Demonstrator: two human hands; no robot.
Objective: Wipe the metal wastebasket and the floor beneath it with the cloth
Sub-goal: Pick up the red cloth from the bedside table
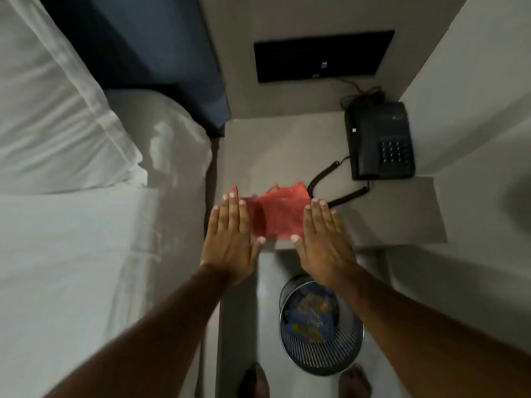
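A red cloth [280,218] lies crumpled near the front edge of a grey bedside shelf [388,219]. My left hand [231,239] is held flat, palm down, at the cloth's left side, fingers straight and holding nothing. My right hand [324,239] is flat at the cloth's right side, also holding nothing. Both hands hover above the cloth. Below the shelf, a round metal mesh wastebasket [321,354] stands on the pale floor [267,311]. A blue printed wrapper [311,317] lies inside it. My right forearm crosses over its upper rim.
A black telephone [379,142] with a coiled cord [342,196] sits at the shelf's back right. A dark wall panel [323,56] hangs above. A bed with white sheets [71,254] and a pillow [51,110] fills the left. A white wall [474,81] closes the right. Bare feet [255,383] stand beside the basket.
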